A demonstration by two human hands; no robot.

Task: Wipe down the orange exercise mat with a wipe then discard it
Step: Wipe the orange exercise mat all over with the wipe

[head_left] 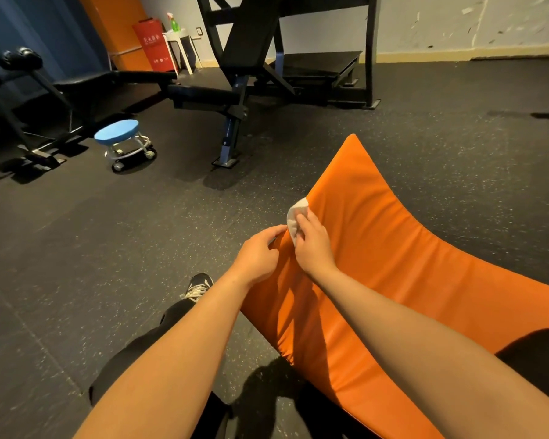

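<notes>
Mat (393,248) on speckled gym floor (108,248); left hand (260,253) pinches its edge, right hand (314,245) grips wipe (296,215).

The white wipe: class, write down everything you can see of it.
The small white wipe looks like thin, soft, crumpled cloth or paper. It lies folded over an edge of the padded orange exercise mat, with the right hand pressing it there, fingers curled over its lower part. Its upper end shows.
</notes>
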